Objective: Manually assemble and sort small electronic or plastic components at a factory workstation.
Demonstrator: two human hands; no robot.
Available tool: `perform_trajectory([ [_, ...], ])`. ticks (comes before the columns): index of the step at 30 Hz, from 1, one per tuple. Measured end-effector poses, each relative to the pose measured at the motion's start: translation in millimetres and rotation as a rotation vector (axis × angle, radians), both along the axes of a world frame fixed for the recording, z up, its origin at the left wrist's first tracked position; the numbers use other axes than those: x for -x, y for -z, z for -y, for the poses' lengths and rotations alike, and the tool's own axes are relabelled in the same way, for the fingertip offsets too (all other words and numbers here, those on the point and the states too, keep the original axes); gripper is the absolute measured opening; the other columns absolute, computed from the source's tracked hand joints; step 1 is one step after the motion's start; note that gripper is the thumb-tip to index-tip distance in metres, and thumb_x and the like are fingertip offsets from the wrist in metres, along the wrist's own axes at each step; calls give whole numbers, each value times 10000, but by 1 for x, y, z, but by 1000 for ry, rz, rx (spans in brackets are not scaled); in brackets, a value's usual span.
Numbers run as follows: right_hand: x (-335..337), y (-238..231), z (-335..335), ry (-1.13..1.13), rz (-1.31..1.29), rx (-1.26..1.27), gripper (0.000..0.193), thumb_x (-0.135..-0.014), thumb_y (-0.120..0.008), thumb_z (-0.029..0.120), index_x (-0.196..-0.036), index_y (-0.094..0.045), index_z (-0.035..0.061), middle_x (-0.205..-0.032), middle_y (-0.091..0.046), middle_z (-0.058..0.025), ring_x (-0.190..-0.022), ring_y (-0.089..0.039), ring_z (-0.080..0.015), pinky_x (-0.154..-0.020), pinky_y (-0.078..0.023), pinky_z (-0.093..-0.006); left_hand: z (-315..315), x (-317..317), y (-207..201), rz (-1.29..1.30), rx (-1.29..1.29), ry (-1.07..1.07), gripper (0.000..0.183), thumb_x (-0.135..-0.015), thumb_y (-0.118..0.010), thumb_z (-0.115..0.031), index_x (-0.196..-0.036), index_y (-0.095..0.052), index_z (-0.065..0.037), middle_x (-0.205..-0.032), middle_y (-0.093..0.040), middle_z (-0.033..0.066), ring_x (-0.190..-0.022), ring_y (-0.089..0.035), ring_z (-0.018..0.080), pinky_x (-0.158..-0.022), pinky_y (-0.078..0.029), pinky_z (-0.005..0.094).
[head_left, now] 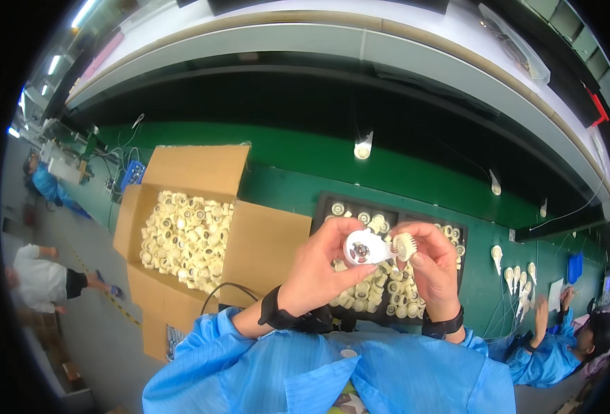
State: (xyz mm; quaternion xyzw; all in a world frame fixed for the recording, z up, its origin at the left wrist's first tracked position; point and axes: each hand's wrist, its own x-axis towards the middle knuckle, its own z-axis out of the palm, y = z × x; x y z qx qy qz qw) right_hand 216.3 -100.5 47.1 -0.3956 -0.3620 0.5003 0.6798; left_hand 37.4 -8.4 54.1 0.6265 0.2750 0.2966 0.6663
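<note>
My left hand (325,259) grips a white round-headed plastic housing (354,243) with a metal and dark centre facing up. In my right hand (432,262), between thumb and fingers, is a cream round piece with a row of comb-like teeth (404,246). The two parts are close together above a black tray (323,207); I cannot tell whether they touch. Many cream round pieces (408,301) with dark or metallic centres fill the tray's compartments under my hands, and my hands hide part of it.
To the left, an open cardboard box (263,238) holds many similar cream pieces (187,238). White round-headed units (363,148) with wires lie on the green bench (277,183), several more at right (519,279). A co-worker in blue (546,355) sits at right. A shelf edge (360,34) spans above.
</note>
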Motion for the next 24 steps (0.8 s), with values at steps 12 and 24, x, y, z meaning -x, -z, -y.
perform_trajectory([
  [12, -7, -4, 13, 269, 984, 25, 512, -709, -745, 15, -1185, -557, 26, -1078, -586, -112, -706, -567, -138, -627, -480, -243, 9, 4, 7, 53, -88, -210, 467, -753, -698, 30, -1180, -509, 19, -1066, -561, 78, -974, -586, 139, -780, -503, 265],
  [24, -1, -11, 13, 195, 930, -34, 503, -716, -742, 31, -1200, -608, 48, -1038, -575, -106, -855, -573, -176, -712, -480, -259, 22, -1, 5, -300, -488, 61, 540, -709, -752, -74, -1204, -539, -41, -1028, -592, 99, -919, -623, 214, -778, -509, 293],
])
